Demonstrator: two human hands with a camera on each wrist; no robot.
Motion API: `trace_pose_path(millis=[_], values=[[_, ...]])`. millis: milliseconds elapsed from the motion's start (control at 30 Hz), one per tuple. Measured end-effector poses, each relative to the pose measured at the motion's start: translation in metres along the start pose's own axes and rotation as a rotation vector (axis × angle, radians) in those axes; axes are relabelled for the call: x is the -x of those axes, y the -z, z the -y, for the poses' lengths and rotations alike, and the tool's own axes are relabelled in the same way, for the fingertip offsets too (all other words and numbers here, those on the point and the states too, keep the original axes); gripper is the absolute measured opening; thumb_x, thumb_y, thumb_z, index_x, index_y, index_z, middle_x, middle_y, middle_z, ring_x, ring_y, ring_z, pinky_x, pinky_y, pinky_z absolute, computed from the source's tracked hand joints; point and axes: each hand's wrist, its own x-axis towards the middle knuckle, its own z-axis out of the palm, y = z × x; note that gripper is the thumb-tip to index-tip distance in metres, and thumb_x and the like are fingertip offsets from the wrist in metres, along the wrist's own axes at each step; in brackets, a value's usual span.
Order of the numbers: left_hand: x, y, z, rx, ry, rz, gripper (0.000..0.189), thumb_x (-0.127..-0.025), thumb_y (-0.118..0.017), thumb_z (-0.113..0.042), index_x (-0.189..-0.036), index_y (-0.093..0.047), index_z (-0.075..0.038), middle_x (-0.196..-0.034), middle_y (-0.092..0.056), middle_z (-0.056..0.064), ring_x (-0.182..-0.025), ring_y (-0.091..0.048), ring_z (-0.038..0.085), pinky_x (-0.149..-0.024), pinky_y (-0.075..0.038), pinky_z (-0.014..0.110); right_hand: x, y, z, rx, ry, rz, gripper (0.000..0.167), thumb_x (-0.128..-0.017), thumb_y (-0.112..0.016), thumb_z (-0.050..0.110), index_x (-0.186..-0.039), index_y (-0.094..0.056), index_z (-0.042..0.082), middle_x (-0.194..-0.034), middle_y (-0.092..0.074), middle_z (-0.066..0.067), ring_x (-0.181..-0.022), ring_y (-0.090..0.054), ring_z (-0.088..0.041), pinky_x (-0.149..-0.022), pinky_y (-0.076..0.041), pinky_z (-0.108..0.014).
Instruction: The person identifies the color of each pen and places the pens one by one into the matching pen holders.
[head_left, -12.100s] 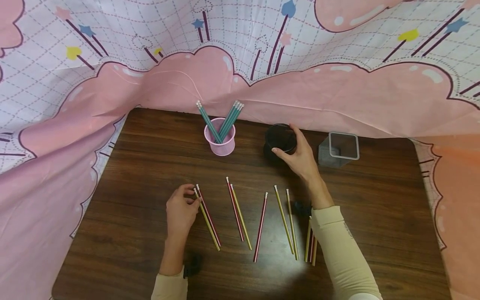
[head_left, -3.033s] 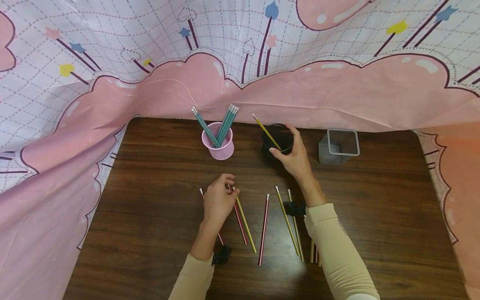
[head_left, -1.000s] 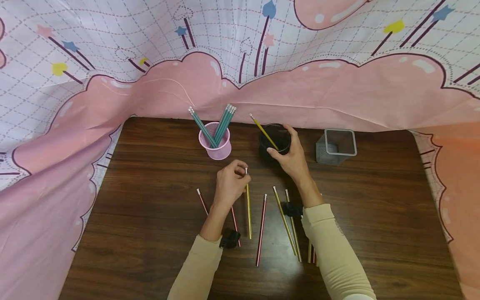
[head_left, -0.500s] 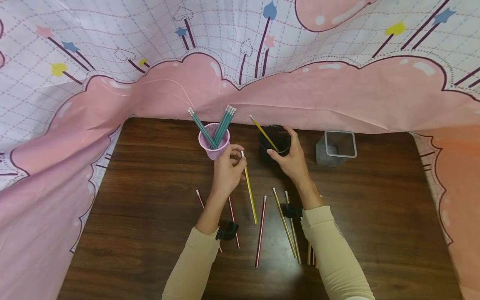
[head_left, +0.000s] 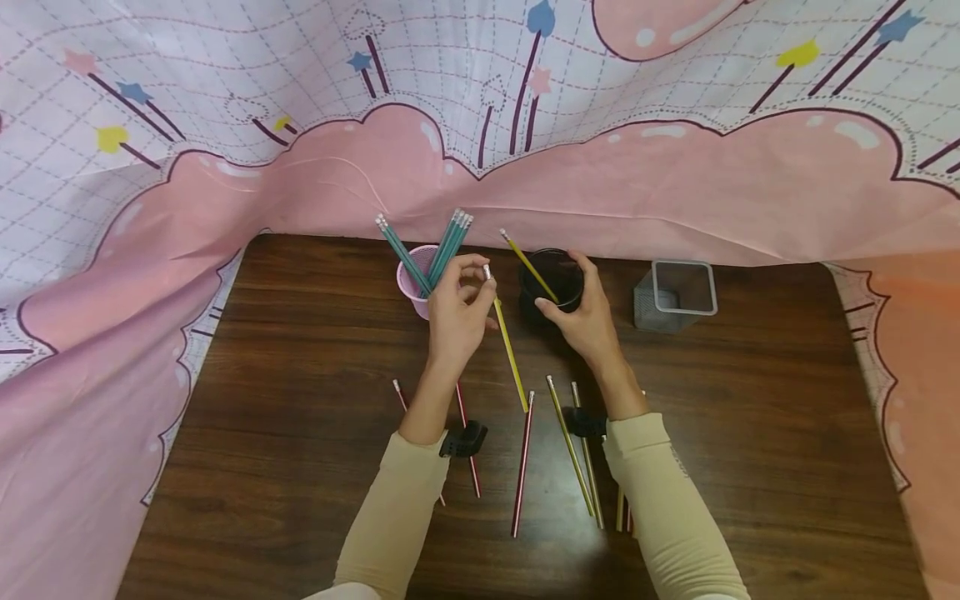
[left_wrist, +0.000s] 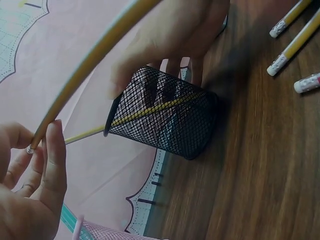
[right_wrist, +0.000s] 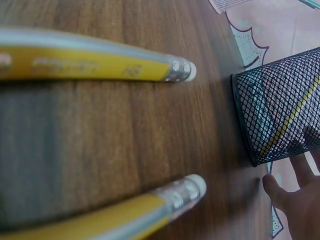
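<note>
My left hand [head_left: 459, 312] pinches a yellow pencil [head_left: 511, 354] near its white eraser, between thumb and fingers. It is raised above the table, in front of the pink mesh cup and left of the black mesh cup [head_left: 534, 310]. The pencil slants down to the right, its other end toward me. My right hand [head_left: 596, 321] grips the black cup from the right, thumb at the near side and fingers at the far side. Another yellow pencil [head_left: 528, 265] leans inside that cup, visible through the mesh [left_wrist: 165, 112] in the left wrist view.
Teal pencils [head_left: 452, 242] stand in the pink mesh cup [head_left: 408, 292]. A grey square mesh holder [head_left: 671, 312] stands at the right. Red [head_left: 522, 467] and yellow [head_left: 572, 450] pencils lie on the wooden table [head_left: 285, 433], some partly under my forearms. A patterned cloth [head_left: 637, 192] hangs behind.
Twelve seconds ago the black cup held no pencil; a yellow one stood in it three seconds ago. My left hand has since lifted a second yellow pencil toward the cups. The right hand keeps its grip.
</note>
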Motion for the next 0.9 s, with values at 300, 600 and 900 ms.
trace_pose_path(millis=[300, 600, 900], values=[[-0.006, -0.005, -0.002, 0.030, -0.011, -0.001, 0.027, -0.095, -0.063, -0.003, -0.121, -0.060, -0.010, -0.100, -0.057, 0.009, -0.072, -0.065, 0.032, -0.050, -0.056, 0.046, 0.000, 0.000, 0.002, 0.023, -0.007, 0.002, 0.082, -0.082, -0.080, 0.007, -0.149, -0.032, 0.001, -0.142, -0.045, -0.026, -0.127, -0.046, -0.045, -0.107, -0.033, -0.059], [-0.019, -0.007, -0.006, 0.041, -0.066, -0.012, 0.025, -0.095, -0.065, -0.003, -0.120, -0.061, -0.005, -0.100, -0.058, 0.010, -0.073, -0.066, 0.026, -0.053, -0.057, 0.050, 0.000, -0.002, 0.000, 0.016, 0.004, -0.013, 0.082, -0.081, -0.080, 0.007, -0.148, -0.034, 0.001, -0.142, -0.046, -0.024, -0.126, -0.048, -0.042, -0.107, -0.035, -0.055], [-0.026, -0.012, -0.010, 0.049, -0.096, -0.037, 0.030, -0.094, -0.065, 0.000, -0.124, -0.061, 0.000, -0.103, -0.060, 0.017, -0.078, -0.067, 0.034, -0.052, -0.057, 0.043, 0.000, 0.000, 0.001, 0.023, 0.011, -0.026, 0.082, -0.080, -0.080, 0.006, -0.147, -0.035, -0.003, -0.140, -0.047, -0.026, -0.127, -0.046, -0.044, -0.107, -0.032, -0.059]])
